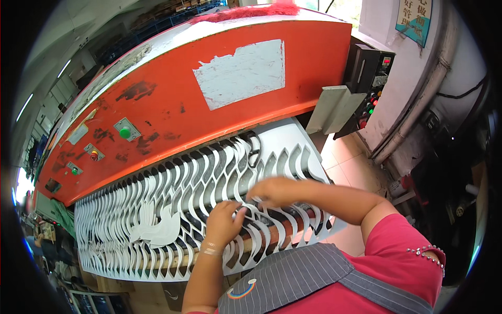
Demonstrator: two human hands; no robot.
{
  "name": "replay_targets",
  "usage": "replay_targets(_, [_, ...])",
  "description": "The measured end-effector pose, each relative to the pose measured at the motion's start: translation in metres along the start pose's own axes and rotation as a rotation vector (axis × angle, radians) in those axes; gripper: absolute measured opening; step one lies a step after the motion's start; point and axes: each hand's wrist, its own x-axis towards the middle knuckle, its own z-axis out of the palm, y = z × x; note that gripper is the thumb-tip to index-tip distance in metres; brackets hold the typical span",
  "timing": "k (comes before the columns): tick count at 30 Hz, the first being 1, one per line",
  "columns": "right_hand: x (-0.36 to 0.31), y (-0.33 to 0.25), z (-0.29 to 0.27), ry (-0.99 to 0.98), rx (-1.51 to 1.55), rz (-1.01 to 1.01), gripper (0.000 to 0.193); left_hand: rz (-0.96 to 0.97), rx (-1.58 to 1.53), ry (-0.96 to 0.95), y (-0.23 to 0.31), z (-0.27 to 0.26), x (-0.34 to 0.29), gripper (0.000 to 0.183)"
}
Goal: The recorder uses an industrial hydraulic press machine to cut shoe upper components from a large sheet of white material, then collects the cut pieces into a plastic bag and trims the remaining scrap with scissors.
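Note:
A large white sheet (277, 137) lies before me, cut through with rows of curved, leaf-like holes. My left hand (224, 222) is over its near middle, thumb apart from the bent fingers, with nothing visible between them. Just to the right, my right hand (273, 191) reaches down at the sheet, its fingers smeared by motion; whether it grips anything is hidden. Left of my hands, a loose heap of white curved cut pieces (159, 228) rests on the sheet. A dark-edged curved form, seemingly a cutting die (254, 149), sits near the sheet's far edge.
Beyond the sheet rises a big orange machine (172, 104) with a green push button (125, 132) on its front. At the right are a grey angled metal plate (334, 110) and a black control box (363, 68). A wall pipe (413, 110) runs beside them.

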Motion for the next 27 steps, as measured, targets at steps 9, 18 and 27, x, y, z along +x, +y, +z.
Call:
replay_targets(9, [0.085,0.146,-0.004,0.033,-0.823,-0.173,0.016,-0.057,0.407,-0.288,-0.044,0.103,0.102,0.061])
replay_targets(18, [0.024,0.117,-0.093,0.396,0.081,0.034,0.048,-0.083,0.313,-0.308,-0.047,0.097,0.11,0.059])
replay_targets(27, [-0.08,0.043,-0.055,0.46,0.38,-0.03,0.06,-0.038,-0.972,-0.307,0.057,0.072,0.072,0.054])
